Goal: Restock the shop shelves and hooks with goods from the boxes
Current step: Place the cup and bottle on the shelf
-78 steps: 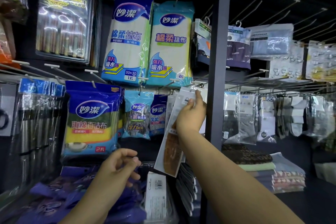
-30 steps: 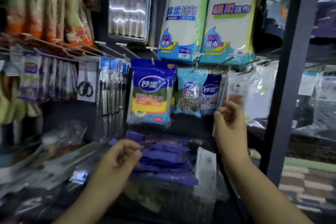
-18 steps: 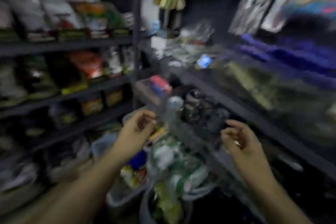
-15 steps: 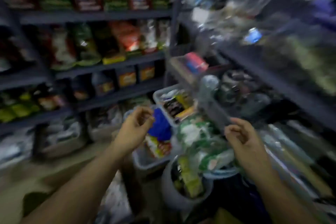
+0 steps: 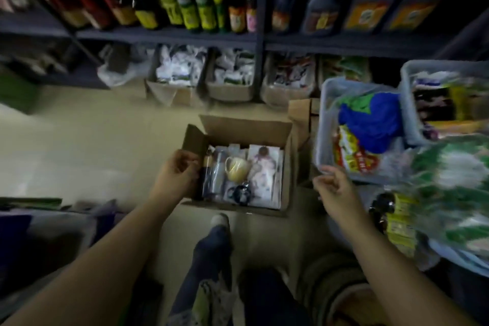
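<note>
1. I am looking down at the open box (image 5: pixel 238 164) in the centre of the frame; it is holding a yellow cup (image 5: pixel 236 169), a dark bottle (image 5: pixel 205 180) and wrapped packets.
2. My left hand (image 5: pixel 176 173) is hanging at the box's left edge, fingers loosely curled, gripping nothing.
3. My right hand (image 5: pixel 334 188) is hovering right of the box, near a grey crate (image 5: pixel 324 124), fingers loosely curled and empty.
4. I am judging the cup and bottle breakable: a careless grab could be knocking them together or dropping one on the floor.
5. My foot (image 5: pixel 219 219) is standing just below the box, so stepping forward could be kicking it.
6. I am finding all labels too blurred to read, including the bottles (image 5: pixel 185 8) on the upper shelf.
</note>
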The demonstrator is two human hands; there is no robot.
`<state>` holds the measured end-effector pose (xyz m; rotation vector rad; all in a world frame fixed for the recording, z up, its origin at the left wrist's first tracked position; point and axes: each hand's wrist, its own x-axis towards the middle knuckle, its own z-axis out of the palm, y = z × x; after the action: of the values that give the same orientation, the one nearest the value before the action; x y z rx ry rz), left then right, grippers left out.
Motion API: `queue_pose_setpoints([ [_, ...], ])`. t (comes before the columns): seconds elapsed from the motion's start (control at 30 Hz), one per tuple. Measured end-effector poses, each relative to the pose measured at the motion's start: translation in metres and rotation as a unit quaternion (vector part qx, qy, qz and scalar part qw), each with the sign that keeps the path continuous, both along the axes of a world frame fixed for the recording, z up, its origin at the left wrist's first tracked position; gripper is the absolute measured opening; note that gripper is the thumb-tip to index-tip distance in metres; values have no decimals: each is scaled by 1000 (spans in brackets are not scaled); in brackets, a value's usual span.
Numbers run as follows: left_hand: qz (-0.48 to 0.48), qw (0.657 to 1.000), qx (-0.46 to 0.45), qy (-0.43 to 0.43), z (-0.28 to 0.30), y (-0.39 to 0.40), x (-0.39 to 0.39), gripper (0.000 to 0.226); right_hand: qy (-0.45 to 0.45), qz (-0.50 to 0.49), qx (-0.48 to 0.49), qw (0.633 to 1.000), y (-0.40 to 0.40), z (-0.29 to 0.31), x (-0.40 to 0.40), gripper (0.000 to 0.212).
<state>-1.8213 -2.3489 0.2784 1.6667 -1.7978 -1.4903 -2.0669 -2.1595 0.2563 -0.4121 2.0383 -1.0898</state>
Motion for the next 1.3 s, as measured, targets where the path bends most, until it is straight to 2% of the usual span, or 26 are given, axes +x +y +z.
queue_pose_setpoints([
  [0.2, -7, 998, 50, -31, -79, -47, 23, 10, -11, 34, 86, 996, -58, -101, 47, 24],
  [0.4, -47, 988, 126, -80, -213, -94, 18, 14, -47, 79, 180, 979, -103, -253, 80, 25],
  [0.47, -70, 984, 131, -99, -264, -107, 14, 12, -43, 114, 203, 972, -111, -314, 85, 37],
  [0.53, -94, 979, 134, -120, -312, -118, 5, 8, -44, 131, 209, 968, -124, -366, 89, 58],
  [0.63, -135, 972, 129, -142, -381, -133, -8, 17, -54, 94, 214, 971, -153, -426, 96, 70],
  [0.7, -181, 965, 105, -157, -423, -142, -20, 24, -38, 69, 228, 971, -168, -456, 100, 86],
  [0.8, -222, 958, 76, -162, -471, -153, -43, 40, -62, 7, 259, 964, -178, -478, 108, 105],
  [0.97, -262, 954, 81, -124, -526, -169, -83, 40, 33, 12, 291, 956, -170, -493, 126, 116],
  [1.07, -340, 909, 67, -233, -540, -169, -97, 34, 35, 35, 316, 948, -167, -496, 120, 113],
  [1.13, -375, 883, 48, -279, -535, -166, -101, 29, 22, 17, 294, 955, -160, -496, 114, 113],
  [1.2, -380, 884, 66, -264, -527, -164, -97, 24, -6, -22, 260, 965, -147, -495, 106, 114],
  [1.3, -313, 914, 136, -221, -510, -162, -78, 17, -6, -63, 232, 971, -131, -477, 96, 108],
])
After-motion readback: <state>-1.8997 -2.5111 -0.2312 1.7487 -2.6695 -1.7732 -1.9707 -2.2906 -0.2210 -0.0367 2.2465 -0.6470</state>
